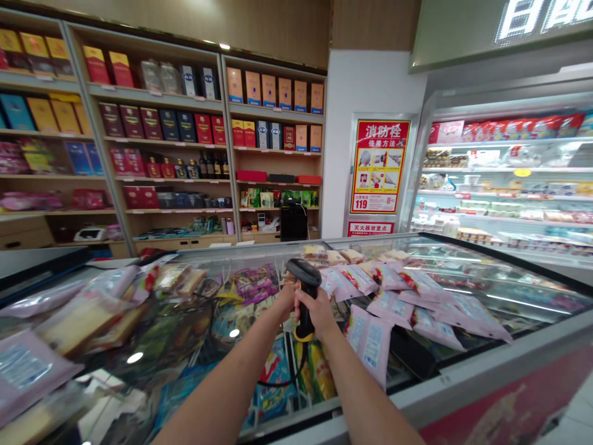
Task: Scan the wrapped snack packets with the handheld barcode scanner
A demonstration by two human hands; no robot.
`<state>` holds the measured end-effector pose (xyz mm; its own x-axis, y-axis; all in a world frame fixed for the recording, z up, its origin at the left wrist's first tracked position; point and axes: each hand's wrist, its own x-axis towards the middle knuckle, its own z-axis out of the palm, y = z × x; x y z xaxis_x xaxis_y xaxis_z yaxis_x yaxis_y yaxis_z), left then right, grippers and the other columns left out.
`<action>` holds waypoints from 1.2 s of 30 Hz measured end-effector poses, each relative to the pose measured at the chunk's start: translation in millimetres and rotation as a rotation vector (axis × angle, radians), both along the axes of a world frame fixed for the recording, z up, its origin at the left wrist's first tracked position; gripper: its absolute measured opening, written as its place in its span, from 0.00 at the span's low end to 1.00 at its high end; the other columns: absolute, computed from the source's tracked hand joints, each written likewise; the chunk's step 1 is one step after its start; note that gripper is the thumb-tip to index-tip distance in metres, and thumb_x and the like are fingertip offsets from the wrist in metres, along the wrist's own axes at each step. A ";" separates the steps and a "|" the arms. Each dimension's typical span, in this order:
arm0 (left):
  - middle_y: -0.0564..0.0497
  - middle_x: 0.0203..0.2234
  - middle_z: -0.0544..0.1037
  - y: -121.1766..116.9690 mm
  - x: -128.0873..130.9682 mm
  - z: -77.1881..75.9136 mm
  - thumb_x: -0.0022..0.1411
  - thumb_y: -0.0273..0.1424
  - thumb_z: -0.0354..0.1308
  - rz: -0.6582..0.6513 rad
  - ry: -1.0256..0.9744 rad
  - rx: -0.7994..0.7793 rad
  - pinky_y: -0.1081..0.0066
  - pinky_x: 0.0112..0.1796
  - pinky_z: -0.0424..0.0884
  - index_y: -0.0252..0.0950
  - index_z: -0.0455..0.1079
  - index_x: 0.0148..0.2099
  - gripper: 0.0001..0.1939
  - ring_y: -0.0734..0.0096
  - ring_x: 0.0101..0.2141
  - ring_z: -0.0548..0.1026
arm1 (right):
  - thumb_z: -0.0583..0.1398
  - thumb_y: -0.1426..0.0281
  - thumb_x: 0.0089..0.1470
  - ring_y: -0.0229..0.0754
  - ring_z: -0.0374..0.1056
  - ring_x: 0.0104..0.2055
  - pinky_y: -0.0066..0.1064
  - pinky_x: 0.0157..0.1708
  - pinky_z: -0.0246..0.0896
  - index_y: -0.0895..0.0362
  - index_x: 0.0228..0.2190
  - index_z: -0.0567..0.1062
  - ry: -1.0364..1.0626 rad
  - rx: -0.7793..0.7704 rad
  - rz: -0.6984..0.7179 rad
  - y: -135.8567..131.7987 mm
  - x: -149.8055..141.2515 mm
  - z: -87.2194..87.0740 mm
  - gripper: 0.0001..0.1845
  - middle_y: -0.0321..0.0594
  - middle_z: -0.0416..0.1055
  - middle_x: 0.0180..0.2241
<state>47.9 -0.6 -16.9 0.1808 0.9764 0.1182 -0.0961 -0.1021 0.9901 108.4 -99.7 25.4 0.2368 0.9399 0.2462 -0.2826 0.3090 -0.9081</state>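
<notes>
Both my hands meet over the glass lid of a chest freezer (pixel 491 290). My right hand (pixel 319 312) is wrapped around the handle of a black and yellow handheld barcode scanner (pixel 304 281). My left hand (pixel 283 303) presses against the scanner's left side, with its fingers around the upper handle. A black cable (pixel 282 383) hangs from the scanner's base. Pink-and-white packets (pixel 391 309) lie on the lid right of my hands, and wrapped bread or cake packs (pixel 81 321) lie to the left. Colourful bagged goods (pixel 273 383) show below the lid.
Wooden shelves (pixel 162 179) of boxed goods and bottles stand behind the freezer. A refrigerated display case (pixel 504 179) stands at the right. A red-and-yellow safety sign (pixel 378 167) hangs on a white pillar, and a black device (pixel 293 222) sits near the shelves.
</notes>
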 end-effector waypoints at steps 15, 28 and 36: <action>0.52 0.25 0.78 -2.4 -76.5 -9.1 0.45 0.22 0.67 0.096 -0.183 -0.111 0.71 0.29 0.75 0.35 0.69 0.37 0.16 0.70 0.27 0.77 | 0.68 0.57 0.41 0.34 0.61 0.14 0.27 0.14 0.62 0.57 0.26 0.70 -0.142 -0.190 0.087 -3.8 3.7 -8.6 0.18 0.29 0.64 0.14; 0.52 0.26 0.77 -5.4 -73.7 -8.8 0.45 0.22 0.66 0.062 -0.180 -0.112 0.70 0.30 0.73 0.35 0.69 0.37 0.15 0.70 0.27 0.75 | 0.67 0.55 0.41 0.32 0.60 0.14 0.26 0.14 0.61 0.57 0.26 0.68 -0.145 -0.204 0.073 -4.0 3.8 -12.8 0.20 0.29 0.65 0.16; 0.52 0.27 0.77 -6.3 -72.7 -10.9 0.46 0.22 0.66 0.039 -0.206 -0.113 0.70 0.32 0.73 0.35 0.68 0.37 0.15 0.70 0.28 0.75 | 0.67 0.56 0.40 0.34 0.60 0.14 0.29 0.15 0.60 0.55 0.24 0.68 -0.162 -0.211 0.082 -5.8 2.7 -10.8 0.19 0.30 0.64 0.16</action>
